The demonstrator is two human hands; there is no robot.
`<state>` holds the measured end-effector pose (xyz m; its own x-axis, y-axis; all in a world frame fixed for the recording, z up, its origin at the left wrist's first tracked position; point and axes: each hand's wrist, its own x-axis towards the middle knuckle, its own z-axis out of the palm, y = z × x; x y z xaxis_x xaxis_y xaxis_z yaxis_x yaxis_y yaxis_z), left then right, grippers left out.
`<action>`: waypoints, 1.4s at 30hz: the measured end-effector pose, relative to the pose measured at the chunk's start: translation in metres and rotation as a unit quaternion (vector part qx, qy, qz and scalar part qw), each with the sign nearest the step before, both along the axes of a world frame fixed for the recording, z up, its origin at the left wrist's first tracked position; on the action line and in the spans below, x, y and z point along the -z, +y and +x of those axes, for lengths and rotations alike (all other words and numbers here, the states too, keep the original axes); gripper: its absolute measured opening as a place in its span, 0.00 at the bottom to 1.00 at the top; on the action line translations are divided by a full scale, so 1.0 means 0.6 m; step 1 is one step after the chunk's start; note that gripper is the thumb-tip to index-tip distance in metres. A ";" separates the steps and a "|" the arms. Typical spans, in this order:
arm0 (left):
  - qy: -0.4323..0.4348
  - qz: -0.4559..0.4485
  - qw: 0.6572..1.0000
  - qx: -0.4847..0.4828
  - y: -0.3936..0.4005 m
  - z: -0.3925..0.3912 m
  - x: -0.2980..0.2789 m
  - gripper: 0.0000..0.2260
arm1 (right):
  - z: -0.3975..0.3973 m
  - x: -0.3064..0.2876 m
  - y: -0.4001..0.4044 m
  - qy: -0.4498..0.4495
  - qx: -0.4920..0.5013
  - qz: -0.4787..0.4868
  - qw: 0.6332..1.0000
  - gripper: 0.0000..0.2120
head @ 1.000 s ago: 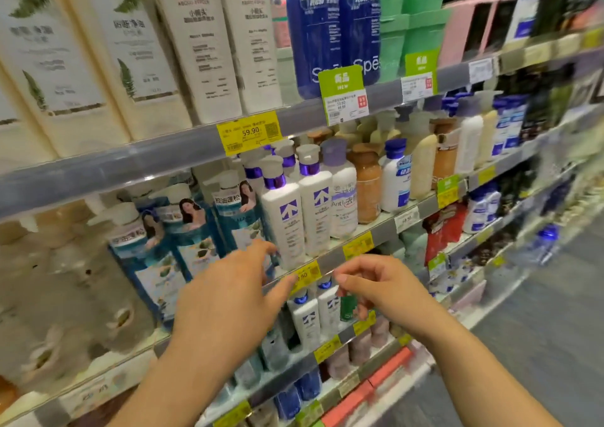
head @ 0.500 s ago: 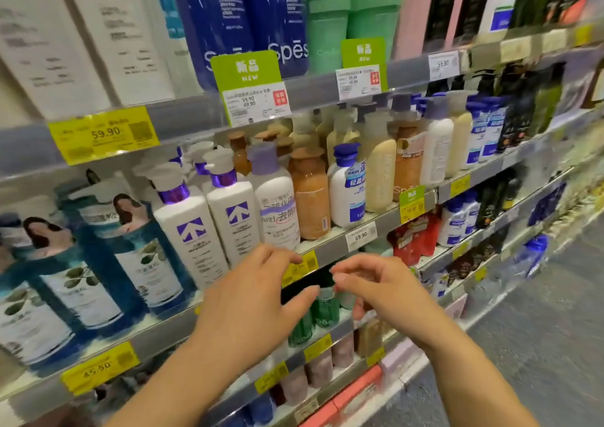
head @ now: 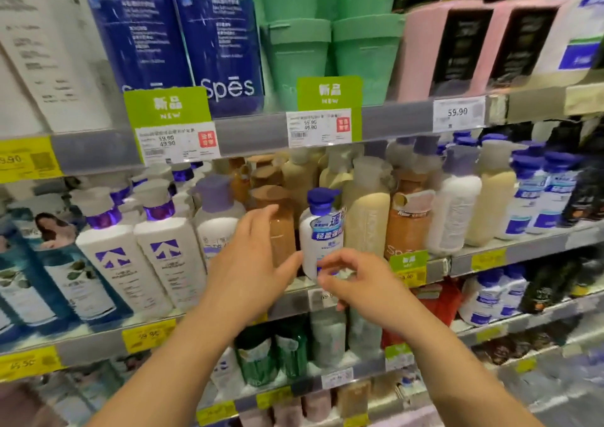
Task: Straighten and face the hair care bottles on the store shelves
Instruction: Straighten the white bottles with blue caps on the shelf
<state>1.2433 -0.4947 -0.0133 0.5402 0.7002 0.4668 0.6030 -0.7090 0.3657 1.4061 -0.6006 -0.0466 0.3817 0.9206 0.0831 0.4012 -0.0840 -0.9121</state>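
left hand (head: 248, 260) released, at brown bottle (head: 281, 227) | right hand (head: 356, 279) loosely curled, holding nothing | white bottle (head: 322, 233) upright, blue-capped

Glossy white plastic bottle (head: 322, 240), translucent amber plastic bottle (head: 281, 227), matt grey metal shelf rail (head: 251, 134)

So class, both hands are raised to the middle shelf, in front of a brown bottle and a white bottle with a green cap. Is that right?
Not quite: the cap is blue, not green. The head view shows the left hand in front of the brown bottle and the right hand at the base of the white bottle with a blue cap, both on the middle shelf.
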 end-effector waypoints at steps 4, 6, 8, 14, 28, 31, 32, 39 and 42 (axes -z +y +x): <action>0.005 0.002 0.999 -0.032 0.010 0.009 -0.001 0.36 | 0.023 -0.019 0.017 -0.117 0.087 0.062 0.987 0.16; 0.007 0.002 0.999 -0.037 0.011 0.010 0.001 0.36 | 0.030 -0.028 0.032 -0.190 0.110 0.079 0.972 0.24; 0.011 -0.005 0.999 -0.035 0.010 0.011 0.004 0.36 | 0.030 -0.033 0.050 -0.249 0.112 0.075 0.959 0.32; 0.006 -0.025 0.999 -0.024 0.016 0.022 -0.004 0.35 | 0.032 -0.049 0.103 -0.375 0.089 -0.012 0.922 0.40; -0.001 -0.068 0.997 0.021 0.031 0.015 0.002 0.35 | -0.003 -0.016 0.071 -0.373 0.138 0.002 0.917 0.52; -0.009 -0.072 0.997 0.028 0.029 0.014 0.001 0.33 | -0.007 -0.003 0.071 -0.375 0.148 0.026 0.915 0.47; -0.007 -0.069 0.997 0.027 0.029 0.013 0.001 0.33 | -0.009 -0.001 0.072 -0.372 0.149 0.026 0.916 0.46; 0.003 -0.068 0.997 0.038 0.023 0.010 0.001 0.34 | -0.010 -0.005 0.069 -0.333 0.154 0.035 0.930 0.43; -0.014 -0.052 0.998 0.033 0.012 0.006 0.003 0.36 | -0.015 -0.004 0.059 -0.294 0.158 0.071 0.940 0.42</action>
<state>1.2470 -0.4874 -0.0152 0.5746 0.7087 0.4094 0.5442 -0.7044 0.4557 1.3968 -0.5651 -0.0442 0.4846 0.7324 0.4783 0.8147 -0.1789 -0.5515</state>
